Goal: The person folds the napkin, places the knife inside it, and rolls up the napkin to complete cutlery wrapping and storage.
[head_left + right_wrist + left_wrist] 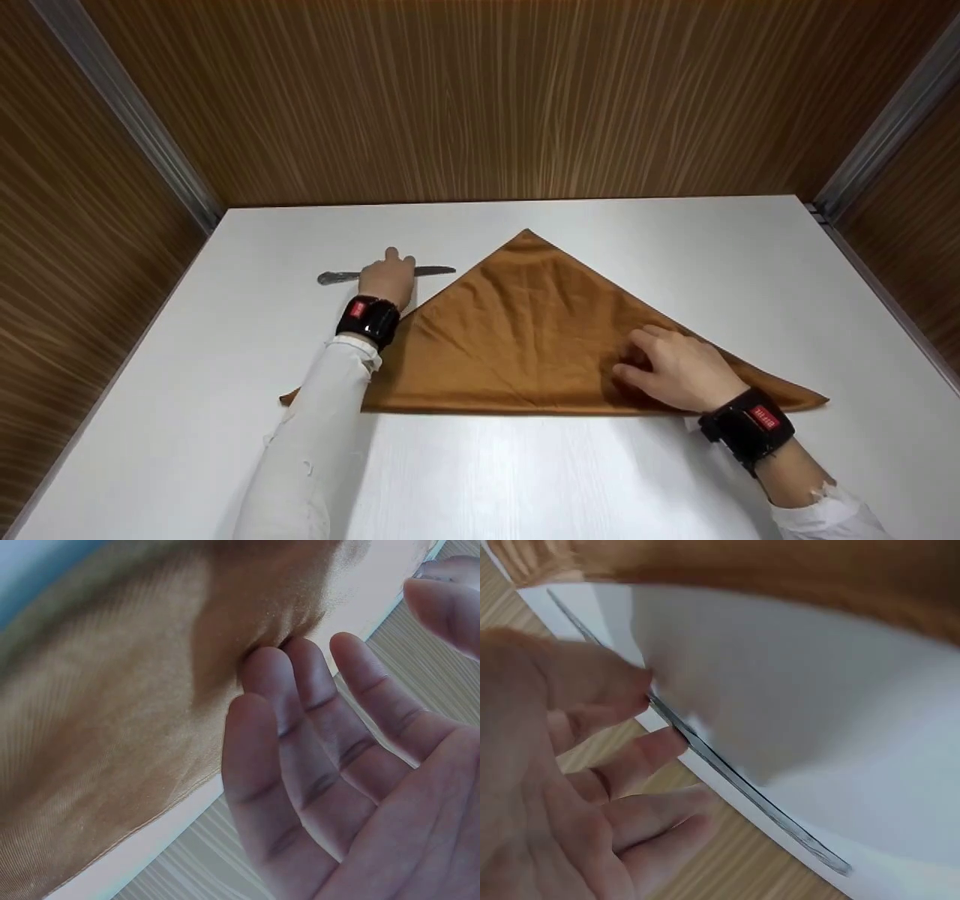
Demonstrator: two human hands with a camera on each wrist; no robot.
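Observation:
A brown cloth [525,330], folded into a triangle, lies flat on the white table [697,240] with its tip pointing away from me. My right hand [675,367] rests on its right part, the fingertips [262,667] pressing into the fabric [112,727]. To the left of the cloth lies a slim metal knife [435,271]. My left hand [388,276] is on top of its middle; in the left wrist view the thumb and fingertips [667,750] touch the knife [742,784] with loosely bent fingers, not closed around it.
Wood-grain walls [487,97] close in the table at the back and both sides, with metal strips [127,112] in the corners. Bare white tabletop [817,690] surrounds the cloth and knife.

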